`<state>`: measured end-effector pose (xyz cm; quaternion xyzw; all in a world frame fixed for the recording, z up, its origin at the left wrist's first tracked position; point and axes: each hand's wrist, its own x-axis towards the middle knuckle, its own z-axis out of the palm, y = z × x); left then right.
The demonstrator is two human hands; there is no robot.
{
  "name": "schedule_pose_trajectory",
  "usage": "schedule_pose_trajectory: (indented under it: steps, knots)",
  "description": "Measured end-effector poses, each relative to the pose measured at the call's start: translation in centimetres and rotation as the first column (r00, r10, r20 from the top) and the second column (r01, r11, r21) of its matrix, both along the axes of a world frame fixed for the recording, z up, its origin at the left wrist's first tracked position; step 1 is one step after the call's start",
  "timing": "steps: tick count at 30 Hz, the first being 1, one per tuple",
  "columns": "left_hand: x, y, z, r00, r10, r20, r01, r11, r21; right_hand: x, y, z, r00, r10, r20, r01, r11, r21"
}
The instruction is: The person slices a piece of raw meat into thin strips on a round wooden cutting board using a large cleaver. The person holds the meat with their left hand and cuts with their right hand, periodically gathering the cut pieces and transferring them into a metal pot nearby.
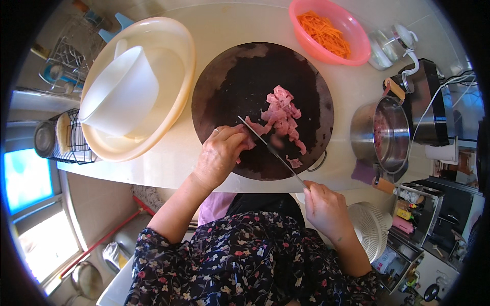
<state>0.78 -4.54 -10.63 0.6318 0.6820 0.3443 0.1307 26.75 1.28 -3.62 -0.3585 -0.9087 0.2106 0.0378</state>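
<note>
On a round dark cutting board (237,88) lies a pile of raw meat slices (281,109), with one small piece (294,161) apart near the front edge. My left hand (220,151), fingers curled, presses a chunk of raw meat (249,142) at the board's left front. My right hand (325,204) grips the handle of a knife (283,161). The blade runs diagonally up to the left, its tip end beside the left fingers and between the held chunk and the sliced pile. Most of the knife's handle is hidden in my fist.
Left of the board, a large cream basin (180,82) holds a white plastic bowl (126,91). A pink bowl (356,46) of shredded carrot (323,34) stands back right, by a glass pitcher (383,48). Rightward is a steel pot (363,130) with meat inside. A fan (367,229) stands below the counter.
</note>
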Motion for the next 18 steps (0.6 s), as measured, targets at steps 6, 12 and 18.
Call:
schedule_pose_trajectory:
  steps: [6, 12, 18]
  knots:
    - [0.1, 0.0, 0.2, 0.999, -0.030, -0.012, 0.030, 0.999, -0.027, -3.4, 0.5, -0.8, 1.000, 0.004, 0.029, -0.004, 1.000, -0.007]
    - [0.6, -0.5, 0.4, 0.999, 0.047, -0.022, -0.045, 0.994, 0.103, -1.9, 1.0, -1.2, 0.982, -0.159, -0.102, 0.158, 0.987, -0.017]
    - [0.2, -0.6, -0.4, 0.999, 0.012, -0.049, -0.009, 0.998, 0.056, 0.0, -1.6, 0.2, 0.998, -0.020, -0.053, 0.020, 1.000, -0.008]
